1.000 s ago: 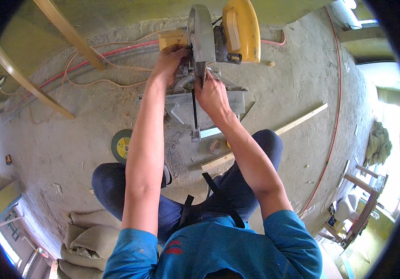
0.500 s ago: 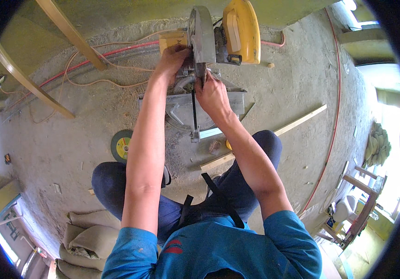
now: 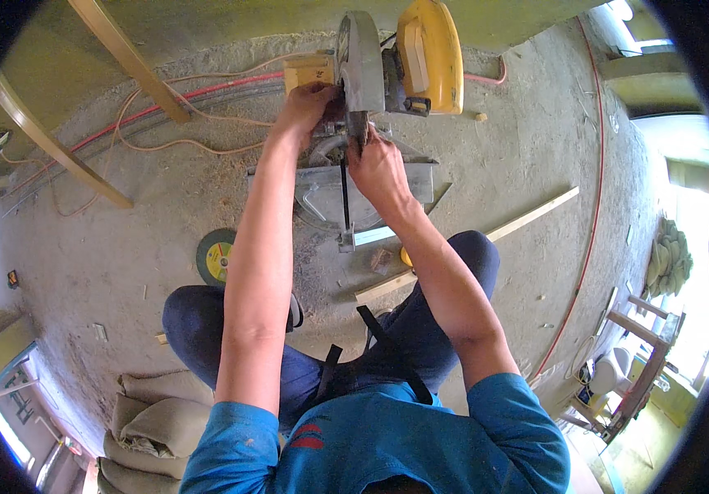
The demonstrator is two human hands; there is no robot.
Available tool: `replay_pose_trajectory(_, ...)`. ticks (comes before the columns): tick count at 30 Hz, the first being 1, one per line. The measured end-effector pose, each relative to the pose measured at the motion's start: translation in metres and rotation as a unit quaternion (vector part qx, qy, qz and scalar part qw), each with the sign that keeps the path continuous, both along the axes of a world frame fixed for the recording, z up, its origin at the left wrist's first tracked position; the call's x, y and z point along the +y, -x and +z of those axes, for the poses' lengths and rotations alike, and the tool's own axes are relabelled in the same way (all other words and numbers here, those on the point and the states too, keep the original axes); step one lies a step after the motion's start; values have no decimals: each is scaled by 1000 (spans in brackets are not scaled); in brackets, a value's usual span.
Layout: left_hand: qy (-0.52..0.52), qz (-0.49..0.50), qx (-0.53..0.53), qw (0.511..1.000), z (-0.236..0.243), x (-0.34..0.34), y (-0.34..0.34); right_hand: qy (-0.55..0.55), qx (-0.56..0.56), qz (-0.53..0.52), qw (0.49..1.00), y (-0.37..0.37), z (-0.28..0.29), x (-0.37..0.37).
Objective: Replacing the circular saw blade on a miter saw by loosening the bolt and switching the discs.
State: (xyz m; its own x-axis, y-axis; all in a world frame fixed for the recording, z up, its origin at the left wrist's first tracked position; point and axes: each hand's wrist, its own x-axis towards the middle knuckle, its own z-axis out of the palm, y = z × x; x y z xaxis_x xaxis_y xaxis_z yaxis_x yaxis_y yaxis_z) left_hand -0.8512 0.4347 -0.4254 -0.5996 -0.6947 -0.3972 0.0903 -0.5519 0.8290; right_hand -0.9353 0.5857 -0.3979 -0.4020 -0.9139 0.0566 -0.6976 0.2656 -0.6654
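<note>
A miter saw with a yellow motor housing [image 3: 429,58] and a grey blade guard [image 3: 360,62] stands on the floor in front of me. My left hand [image 3: 312,107] is at the left side of the guard, its fingers bent in toward the blade area and their tips hidden. Under the guard's lower front end, my right hand [image 3: 377,165] is closed, with thumb and fingers pressed at the guard's lower edge. The slotted metal saw base [image 3: 363,193] lies beneath both hands. Left of my left forearm, a dark cutting disc [image 3: 216,257] with a yellow label rests on the floor.
A long wood strip [image 3: 536,212] lies to the right of the saw. Two wooden boards [image 3: 128,62] lean at the far left, near tan cords and a red hose [image 3: 153,107]. Stacked sacks [image 3: 161,416] sit at lower left, and a wooden frame [image 3: 647,362] stands at right.
The saw's guard and motor housing have shifted very slightly to the right. Both hands keep nearly the same places on the saw.
</note>
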Motion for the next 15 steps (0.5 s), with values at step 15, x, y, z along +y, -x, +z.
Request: replay_pose_trajectory(15, 31, 10, -42, 999, -4, -3, 4, 40, 12, 24, 999, 3, -10, -1)
